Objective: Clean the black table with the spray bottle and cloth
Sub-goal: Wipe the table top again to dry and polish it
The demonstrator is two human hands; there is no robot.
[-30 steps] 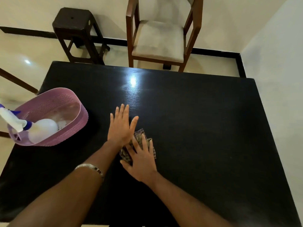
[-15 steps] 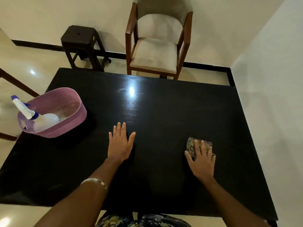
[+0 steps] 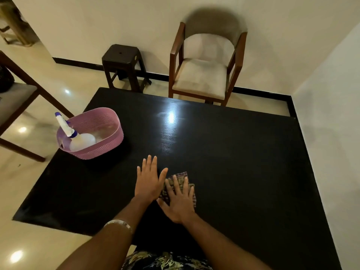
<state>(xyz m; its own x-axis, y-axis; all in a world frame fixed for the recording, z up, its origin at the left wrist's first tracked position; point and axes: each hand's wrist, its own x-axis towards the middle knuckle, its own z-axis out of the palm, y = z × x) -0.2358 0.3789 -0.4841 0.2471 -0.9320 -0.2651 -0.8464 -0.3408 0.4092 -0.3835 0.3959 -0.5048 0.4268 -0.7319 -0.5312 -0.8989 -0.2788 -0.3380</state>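
Flat and spread, my right grip (image 3: 178, 201) presses the folded cloth (image 3: 180, 184) onto the black surface (image 3: 243, 162), fingers straight over it, holding nothing pinched. Beside it, my left grip (image 3: 149, 181) lies open with its palm on the surface, thumb touching the cloth's edge. Soft and light, the cloth should bunch if pushed from one corner, so I judge a full palm on its middle works best. Well off to the left, the spray bottle (image 3: 78, 138) leans in the pink basket (image 3: 105, 141).
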